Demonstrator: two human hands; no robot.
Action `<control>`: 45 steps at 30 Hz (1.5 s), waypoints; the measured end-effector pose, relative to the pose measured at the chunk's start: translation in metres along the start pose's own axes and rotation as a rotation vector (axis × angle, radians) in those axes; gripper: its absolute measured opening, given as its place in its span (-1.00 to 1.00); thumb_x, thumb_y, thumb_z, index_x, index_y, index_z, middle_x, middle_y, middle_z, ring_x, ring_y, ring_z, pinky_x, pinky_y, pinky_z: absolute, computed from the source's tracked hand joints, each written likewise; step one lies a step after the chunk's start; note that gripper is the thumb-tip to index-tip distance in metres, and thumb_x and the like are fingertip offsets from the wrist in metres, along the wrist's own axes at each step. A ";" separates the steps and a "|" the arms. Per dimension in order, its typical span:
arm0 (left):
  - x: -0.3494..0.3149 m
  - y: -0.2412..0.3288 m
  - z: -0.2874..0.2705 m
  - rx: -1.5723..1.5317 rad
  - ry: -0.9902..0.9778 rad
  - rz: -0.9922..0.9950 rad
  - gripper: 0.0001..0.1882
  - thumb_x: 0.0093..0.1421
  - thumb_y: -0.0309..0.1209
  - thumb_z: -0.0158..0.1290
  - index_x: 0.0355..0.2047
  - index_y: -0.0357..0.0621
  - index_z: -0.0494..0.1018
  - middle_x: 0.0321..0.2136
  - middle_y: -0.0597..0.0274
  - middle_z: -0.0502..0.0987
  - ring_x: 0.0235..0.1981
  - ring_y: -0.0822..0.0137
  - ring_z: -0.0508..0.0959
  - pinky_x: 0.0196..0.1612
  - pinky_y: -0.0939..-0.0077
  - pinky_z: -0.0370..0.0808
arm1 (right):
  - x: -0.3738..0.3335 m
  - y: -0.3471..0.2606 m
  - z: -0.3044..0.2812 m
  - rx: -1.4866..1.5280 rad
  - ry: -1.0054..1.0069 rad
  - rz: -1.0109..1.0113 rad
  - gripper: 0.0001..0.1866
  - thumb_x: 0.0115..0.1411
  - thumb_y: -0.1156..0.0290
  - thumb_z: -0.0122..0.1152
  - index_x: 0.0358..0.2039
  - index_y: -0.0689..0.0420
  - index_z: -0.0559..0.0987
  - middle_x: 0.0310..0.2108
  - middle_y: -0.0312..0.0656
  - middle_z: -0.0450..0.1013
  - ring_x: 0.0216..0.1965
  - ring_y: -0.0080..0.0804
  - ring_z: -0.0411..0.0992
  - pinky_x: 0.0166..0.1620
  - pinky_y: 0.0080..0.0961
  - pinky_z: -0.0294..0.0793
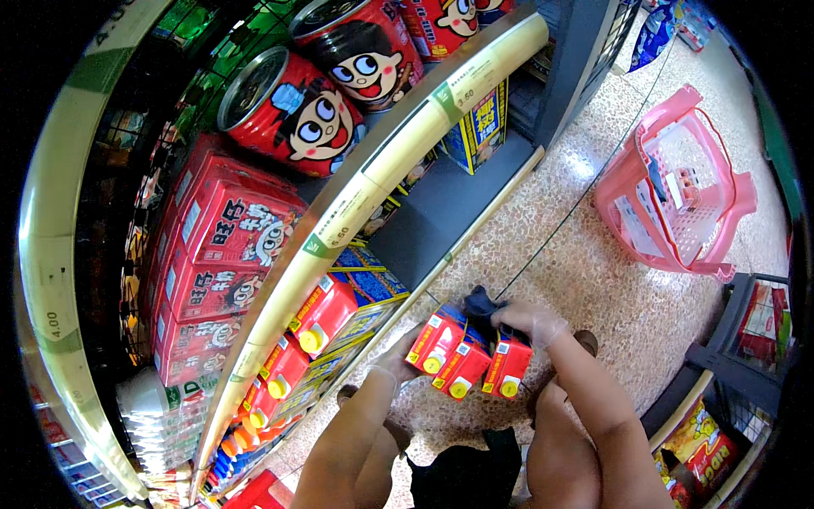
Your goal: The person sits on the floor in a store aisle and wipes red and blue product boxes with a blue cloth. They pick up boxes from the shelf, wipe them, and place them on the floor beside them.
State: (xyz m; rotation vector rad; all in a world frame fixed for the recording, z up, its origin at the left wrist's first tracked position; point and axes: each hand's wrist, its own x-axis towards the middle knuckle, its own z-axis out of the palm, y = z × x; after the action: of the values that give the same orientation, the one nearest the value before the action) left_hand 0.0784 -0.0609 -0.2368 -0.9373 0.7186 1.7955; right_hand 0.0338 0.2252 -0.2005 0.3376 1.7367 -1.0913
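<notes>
Three red cartons (460, 367) are flanked by the left hand (398, 356), whose closure cannot be told, and the right hand (532, 321), by which one dark cloth (481, 304) is gripped.

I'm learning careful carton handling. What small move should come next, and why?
Probably have the right hand nudge the rightmost red carton toward the other two red cartons: a gap shows between their front ends, and that hand is close by it.
</notes>
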 end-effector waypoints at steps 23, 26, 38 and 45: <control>-0.175 -0.010 0.108 1.169 0.323 0.994 -0.42 0.08 -0.38 0.22 0.10 -0.31 0.33 0.09 -0.07 0.38 0.15 0.11 0.36 0.21 0.23 0.24 | -0.094 -0.142 0.019 0.293 -0.039 -0.560 -0.42 0.07 0.50 0.06 0.18 0.09 0.40 -0.18 -0.05 0.52 -0.20 -0.34 0.50 -0.09 -0.42 0.45; -0.226 0.000 0.118 1.648 0.555 1.423 -0.45 -0.02 -0.51 0.22 0.04 -0.19 0.38 -0.02 -0.06 0.43 0.05 0.01 0.41 0.16 0.15 0.24 | -0.089 -0.177 0.056 0.185 0.147 -1.045 -0.37 0.07 0.59 0.05 0.22 0.08 0.34 0.06 0.01 0.37 0.06 -0.27 0.38 0.11 -0.40 0.34; -0.210 0.021 0.109 1.659 1.034 1.384 -0.21 -0.14 -0.38 0.36 0.10 -0.20 0.23 0.10 -0.02 0.35 0.19 -0.01 0.27 0.29 -0.19 -0.10 | -0.108 -0.166 0.075 -0.185 0.289 -1.255 -0.32 -0.07 0.74 0.11 0.15 0.11 0.37 0.26 0.14 0.15 0.30 0.09 0.09 0.31 -0.21 0.13; -0.195 0.014 0.088 1.548 0.911 1.524 -0.10 0.06 -0.41 0.17 0.29 -0.47 -0.09 0.10 -0.25 0.33 0.17 -0.17 0.32 0.30 -0.01 0.07 | -0.139 -0.172 0.127 -0.680 0.470 -1.332 -0.40 0.08 0.12 0.13 0.07 0.23 0.41 0.22 0.11 0.21 0.30 0.03 0.09 0.25 0.25 -0.13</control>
State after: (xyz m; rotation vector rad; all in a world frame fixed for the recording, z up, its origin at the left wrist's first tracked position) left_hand 0.0899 -0.0886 -0.0243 0.1897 3.2848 0.8589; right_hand 0.0590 0.0651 -0.0033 -1.2499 2.6764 -1.1927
